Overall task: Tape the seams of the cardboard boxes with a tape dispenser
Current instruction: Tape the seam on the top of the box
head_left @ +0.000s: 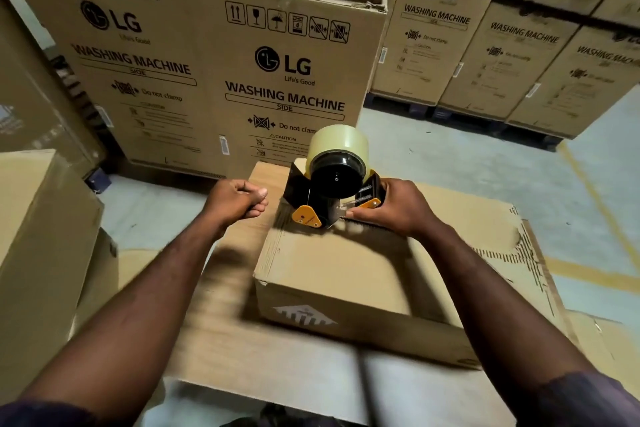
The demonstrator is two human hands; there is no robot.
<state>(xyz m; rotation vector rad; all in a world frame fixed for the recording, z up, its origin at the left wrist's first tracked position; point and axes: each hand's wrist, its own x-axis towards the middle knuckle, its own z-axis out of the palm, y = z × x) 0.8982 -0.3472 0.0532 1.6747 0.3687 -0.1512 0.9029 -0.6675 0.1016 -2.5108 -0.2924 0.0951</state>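
While the right hand [398, 211] grips the tape dispenser [330, 196] from its right side, fingers wrapped over the black frame and thumb low by the orange plate, the left hand [239, 199] sits just left of it, curled into a fist with nothing visible in it. Hands are level with each other, dispenser between them. Dispenser stands on the far top edge of the cardboard box [339, 267]. Tape roll [341, 146] sits on top: yellowish clear tape on a black hub, hub facing the camera. Two springs show beside the right-hand fingers. Box lies below and between both forearms; its near face carries a white printed logo. Can't tell whether tape lies on the seam, since the patch under the dispenser is blurred. Box rests on a wider cardboard sheet [242, 350] that runs under the left forearm. Right of the right hand: a cardboard panel [502, 239] with dashed black print, touching the box. Left of the left forearm: a plain carton [38, 236]. Beyond both hands: stacked washing machine cartons [242, 87] on a grey floor [450, 163], with a yellow line [599, 208] painted far right.
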